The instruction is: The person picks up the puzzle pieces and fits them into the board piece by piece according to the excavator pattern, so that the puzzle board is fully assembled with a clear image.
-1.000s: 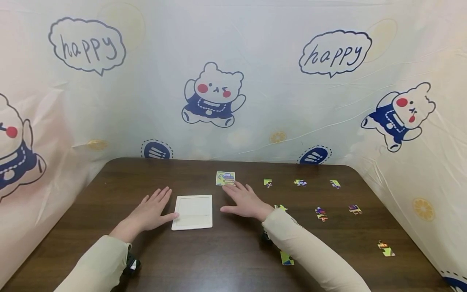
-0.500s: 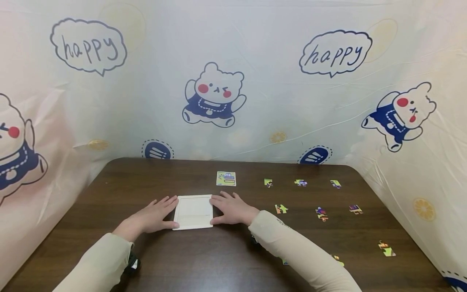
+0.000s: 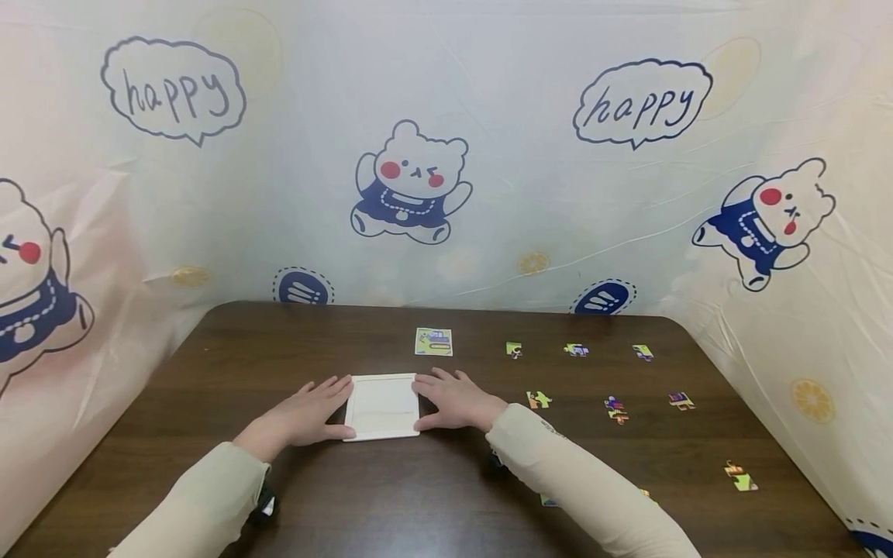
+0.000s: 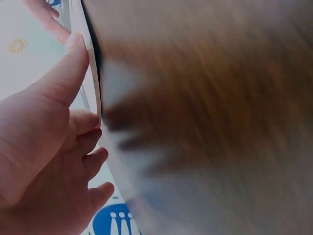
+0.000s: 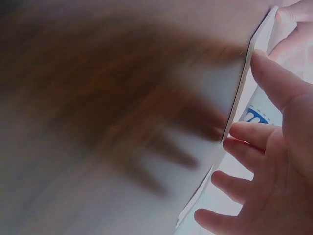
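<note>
White puzzle tray [image 3: 381, 407] lies flat on the dark wood table [image 3: 432, 496], near edge centre, both hands pinching its sides. Left hand [image 3: 307, 415] holds the left edge, right hand [image 3: 456, 401] the right edge, thumbs at near corners, fingers on far corners. Reference card [image 3: 433, 342] just behind; loose puzzle pieces [image 3: 614, 407] scattered right.
</note>
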Tool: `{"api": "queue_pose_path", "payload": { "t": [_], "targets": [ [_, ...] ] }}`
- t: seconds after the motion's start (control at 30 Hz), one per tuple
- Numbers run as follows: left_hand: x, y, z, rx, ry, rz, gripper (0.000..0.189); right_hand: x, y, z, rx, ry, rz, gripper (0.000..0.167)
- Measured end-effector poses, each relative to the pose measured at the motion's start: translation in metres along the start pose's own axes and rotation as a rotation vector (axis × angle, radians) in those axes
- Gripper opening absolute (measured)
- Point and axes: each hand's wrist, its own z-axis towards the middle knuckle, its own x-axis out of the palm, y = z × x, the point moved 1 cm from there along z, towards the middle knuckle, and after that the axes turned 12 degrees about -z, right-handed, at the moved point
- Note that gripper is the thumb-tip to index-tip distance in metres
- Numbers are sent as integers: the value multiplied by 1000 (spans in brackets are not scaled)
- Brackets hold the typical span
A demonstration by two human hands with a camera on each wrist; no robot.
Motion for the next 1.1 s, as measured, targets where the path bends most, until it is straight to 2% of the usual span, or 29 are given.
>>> {"api": "queue_pose_path", "payload": {
  "t": [0.27,0.7,1.1],
  "targets": [
    [3,-25,8,3,33,-40,87,4,-16,-17,-4,4,27,67],
    [22,-45,34,37,10,-10,88,11,-42,-46,5,-12,93,67],
    [32,-69,46,67,31,14,87,15,-60,-70,31,-11,150,68]
  ]
}}
